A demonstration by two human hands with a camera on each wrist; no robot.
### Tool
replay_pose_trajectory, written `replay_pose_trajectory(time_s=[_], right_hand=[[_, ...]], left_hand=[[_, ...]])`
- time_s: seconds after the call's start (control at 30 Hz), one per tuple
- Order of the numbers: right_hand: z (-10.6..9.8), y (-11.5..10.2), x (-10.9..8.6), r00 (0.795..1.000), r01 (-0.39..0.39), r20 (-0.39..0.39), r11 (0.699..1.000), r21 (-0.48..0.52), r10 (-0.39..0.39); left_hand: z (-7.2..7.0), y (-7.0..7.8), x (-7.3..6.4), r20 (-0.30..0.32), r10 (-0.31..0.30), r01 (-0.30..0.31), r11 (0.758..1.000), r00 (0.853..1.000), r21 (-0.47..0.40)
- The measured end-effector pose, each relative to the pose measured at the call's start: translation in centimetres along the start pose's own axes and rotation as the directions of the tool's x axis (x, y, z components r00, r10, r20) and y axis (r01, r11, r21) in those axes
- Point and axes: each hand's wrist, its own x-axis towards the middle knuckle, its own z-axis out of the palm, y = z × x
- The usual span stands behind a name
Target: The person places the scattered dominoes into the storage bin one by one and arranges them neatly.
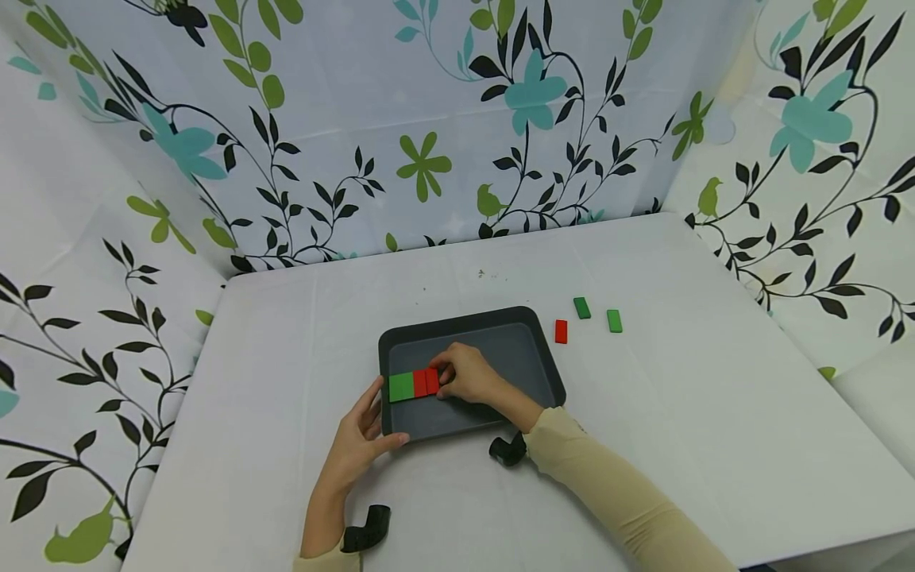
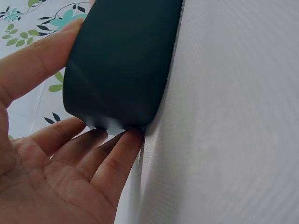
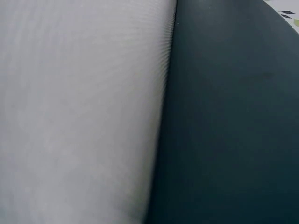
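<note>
A dark grey baking tray [image 1: 493,357] lies on the white table. My left hand [image 1: 360,438] holds its near left corner; in the left wrist view, the fingertips [image 2: 133,135] meet the tray's outer wall [image 2: 124,60] and the thumb lies along another side. Inside the tray, a green section [image 1: 402,387] and a red tile [image 1: 419,384] form a row from the left wall. At the row's right end, my right hand [image 1: 468,375] pinches another red tile [image 1: 432,381] between thumb and fingers. The right wrist view shows the tray's side, with that hand out of sight.
To the right of the tray lie a loose red tile [image 1: 561,331] and two green tiles, one nearer [image 1: 582,308] and one farther right [image 1: 615,321]. Patterned cloth [image 1: 422,119] hangs behind the table [image 1: 679,397] and at both sides.
</note>
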Motion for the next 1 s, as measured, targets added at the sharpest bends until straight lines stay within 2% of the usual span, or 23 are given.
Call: replay_pose_trajectory(time_s=[0.73, 0.87, 1.0], right_hand=[[-0.3, 0.0, -0.4, 1.0, 0.026, -0.013, 0.999, 0.021, -0.026], [-1.1, -0.1, -1.0, 0.998, 0.048, -0.041, 0.998, 0.038, -0.046], [-2.8, 0.1, -2.1, 0.993, 0.087, -0.088, 0.993, 0.084, -0.08]], left_hand=[[0.1, 0.4, 0.1, 0.001, -0.004, 0.004, 1.0, 1.0, -0.011], [0.1, 0.4, 0.1, 0.0, -0.008, 0.008, 1.0, 1.0, -0.012], [0.1, 0.3, 0.0, -0.001, -0.008, 0.008, 1.0, 1.0, -0.01]])
